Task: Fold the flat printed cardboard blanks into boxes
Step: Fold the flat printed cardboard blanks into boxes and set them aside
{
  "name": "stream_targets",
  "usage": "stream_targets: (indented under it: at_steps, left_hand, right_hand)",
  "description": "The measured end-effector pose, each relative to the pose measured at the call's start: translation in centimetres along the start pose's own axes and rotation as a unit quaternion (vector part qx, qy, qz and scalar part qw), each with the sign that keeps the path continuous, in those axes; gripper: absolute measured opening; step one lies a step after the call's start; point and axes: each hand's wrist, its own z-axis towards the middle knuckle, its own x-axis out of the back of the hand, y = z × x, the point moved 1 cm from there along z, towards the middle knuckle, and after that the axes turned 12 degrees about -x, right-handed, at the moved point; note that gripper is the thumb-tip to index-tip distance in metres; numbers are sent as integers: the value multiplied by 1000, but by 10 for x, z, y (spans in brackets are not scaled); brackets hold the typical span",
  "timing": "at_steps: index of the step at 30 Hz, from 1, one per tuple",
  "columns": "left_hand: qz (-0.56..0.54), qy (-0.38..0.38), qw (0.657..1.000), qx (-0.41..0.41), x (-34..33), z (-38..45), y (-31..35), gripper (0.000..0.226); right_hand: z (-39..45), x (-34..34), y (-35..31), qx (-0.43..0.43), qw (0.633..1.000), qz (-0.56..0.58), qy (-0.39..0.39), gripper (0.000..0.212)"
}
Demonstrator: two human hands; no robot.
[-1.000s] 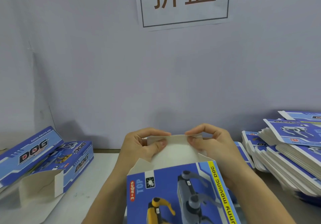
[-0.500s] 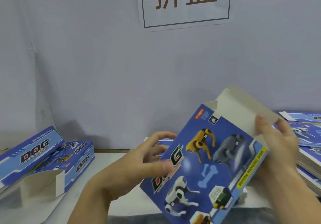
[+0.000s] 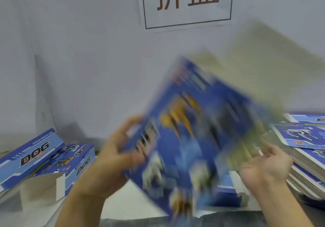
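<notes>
The blue printed box is up in the air over the middle of the worktop, tilted with one corner pointing down and a pale flap standing open at its upper right; it is too smeared by motion blur to tell how far the folding has come. The main risk, as I judge it, is the box slipping or spinning out of control, since only one hand seems to have it: it could drop onto the worktop, or the loose flap could catch and crease in the wrong place. The left hand grips the box at its left edge, fingers curled round it. The right hand is just beside the lower right edge, palm up and fingers spread, holding nothing; whether it touches the card I cannot tell. At the left lie finished boxes, one with an open end, and at the right a stack of flat blanks.
</notes>
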Motion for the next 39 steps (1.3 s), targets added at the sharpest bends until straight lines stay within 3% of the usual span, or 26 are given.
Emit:
stream_targets:
  at_steps: [2, 3, 5, 7, 9, 11, 13, 15, 16, 17, 19, 24, 26, 28, 30, 33, 36, 39]
  left_hand:
    - [0, 261, 957, -124, 14, 2, 9, 32]
    - [-2, 331, 931, -153, 20, 0, 16, 33]
    - [-11, 433, 889, -151, 36, -1, 21, 47]
    - [3, 475, 875, -92, 45, -7, 8, 41]
    - [80, 429, 900, -3, 41, -7, -15, 32]
    - [249, 329, 906, 92, 35, -7, -38, 30]
    - [444, 133, 860, 215, 26, -11, -57, 38]
    - [501, -36, 787, 357, 21, -22, -78, 71]
    - [498, -82, 754, 421, 17, -26, -88, 81]
    - [503, -111, 731, 447, 14, -29, -95, 83]
    - [545, -121, 711, 428, 12, -29, -102, 70]
    - [611, -40, 711, 346, 23, -27, -96, 38]
    - [607, -12, 730, 312, 26, -27, -95, 32]
    - [593, 55, 760, 260, 26, -24, -93, 24]
    - [582, 139, 782, 176, 26, -19, -89, 17]
    - [561, 250, 786, 77, 25, -13, -83, 28]
    - [526, 339, 777, 69, 29, -12, -79, 70]
    - [422, 383, 818, 78, 27, -8, -72, 87]
  right_hand:
    - [-10, -23, 6, -17, 995, -92, -34, 35]
    - [-9, -24, 0, -27, 990, -133, -36, 34]
    - [-8, -26, 10, 4, 978, -204, -44, 29]
    - [-3, -27, 12, 41, 934, -353, -28, 22]
    - [-3, -32, 23, 72, 852, -514, -77, 22]
    - [-5, -30, 31, 81, 719, -674, -147, 21]
    - [-9, -26, 40, 17, 544, -815, -197, 54]
    - [-15, -25, 48, -38, 398, -893, -209, 82]
    - [-16, -25, 50, -43, 358, -909, -209, 86]
    - [-16, -26, 52, -33, 343, -916, -206, 85]
    - [-19, -30, 51, 13, 350, -919, -180, 75]
    - [-21, -35, 47, 42, 361, -918, -157, 58]
    - [-19, -35, 45, 46, 378, -913, -148, 52]
    - [-17, -35, 43, 58, 382, -909, -157, 45]
    - [-17, -36, 41, 86, 411, -891, -172, 36]
    - [-19, -43, 35, 207, 473, -840, -166, 29]
    - [-23, -55, 25, 363, 511, -766, -143, 28]
    - [-39, -73, 11, 483, 555, -661, -146, 26]
